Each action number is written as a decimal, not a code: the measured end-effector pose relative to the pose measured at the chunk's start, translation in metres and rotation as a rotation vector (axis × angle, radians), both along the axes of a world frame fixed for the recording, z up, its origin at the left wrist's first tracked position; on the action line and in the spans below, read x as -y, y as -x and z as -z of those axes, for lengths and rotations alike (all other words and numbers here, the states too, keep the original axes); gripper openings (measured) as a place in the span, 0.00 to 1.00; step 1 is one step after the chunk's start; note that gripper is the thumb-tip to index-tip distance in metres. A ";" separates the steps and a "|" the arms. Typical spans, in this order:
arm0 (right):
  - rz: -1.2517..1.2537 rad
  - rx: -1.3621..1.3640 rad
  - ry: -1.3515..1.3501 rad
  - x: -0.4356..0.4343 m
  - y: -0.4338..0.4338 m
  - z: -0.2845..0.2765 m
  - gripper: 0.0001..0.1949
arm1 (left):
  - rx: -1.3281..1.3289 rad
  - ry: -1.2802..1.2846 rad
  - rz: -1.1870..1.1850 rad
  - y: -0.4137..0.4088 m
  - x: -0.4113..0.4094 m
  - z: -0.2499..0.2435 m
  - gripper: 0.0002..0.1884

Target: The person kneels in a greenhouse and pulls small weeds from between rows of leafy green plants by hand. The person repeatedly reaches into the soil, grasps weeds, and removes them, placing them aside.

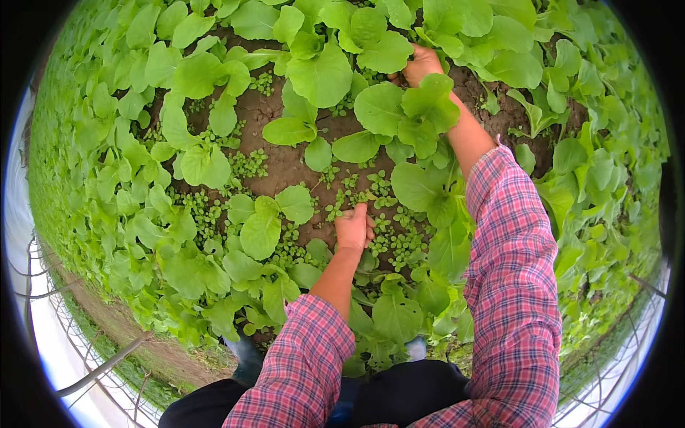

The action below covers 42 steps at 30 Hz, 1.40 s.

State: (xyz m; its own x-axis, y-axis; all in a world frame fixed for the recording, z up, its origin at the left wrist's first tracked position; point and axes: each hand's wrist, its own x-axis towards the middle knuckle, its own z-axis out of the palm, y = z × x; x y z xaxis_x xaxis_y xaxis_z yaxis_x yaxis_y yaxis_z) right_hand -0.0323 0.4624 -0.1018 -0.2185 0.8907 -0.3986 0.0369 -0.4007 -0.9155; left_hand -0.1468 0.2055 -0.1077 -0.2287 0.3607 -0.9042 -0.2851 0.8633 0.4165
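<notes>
My left hand [352, 228] is low over the soil in the middle of the view, fingers curled, at a patch of small round-leaved weeds [381, 242]. Its fingertips touch or nearly touch the sprigs; whether they pinch one is unclear. Farther forward and to the right, my right hand [424, 67] reaches down among broad-leaved green vegetable plants [322, 75]. Leaves cover part of its fingers, so any hold is hidden. A leafy plant [428, 109] overlaps my right wrist. Just left of my left hand grows a young leafy plant [262, 227].
Brown soil [278, 171] shows between the plants, with more small weeds [249, 163] on it. Dense leafy rows [107, 144] spread left and right. A dirt path [144, 337] and a curved metal rod [104, 366] lie at lower left. My dark-clad knees [412, 393] are below.
</notes>
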 end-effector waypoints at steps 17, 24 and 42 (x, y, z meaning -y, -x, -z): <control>-0.682 0.981 -0.621 0.015 0.003 0.000 0.20 | 0.021 0.013 -0.031 -0.001 0.000 0.002 0.20; -0.319 0.239 -0.104 0.022 -0.011 -0.004 0.18 | 0.019 0.008 -0.039 0.002 0.000 0.000 0.20; -0.512 0.420 -0.050 0.018 0.013 -0.014 0.29 | 0.054 0.012 -0.069 -0.001 -0.001 -0.002 0.20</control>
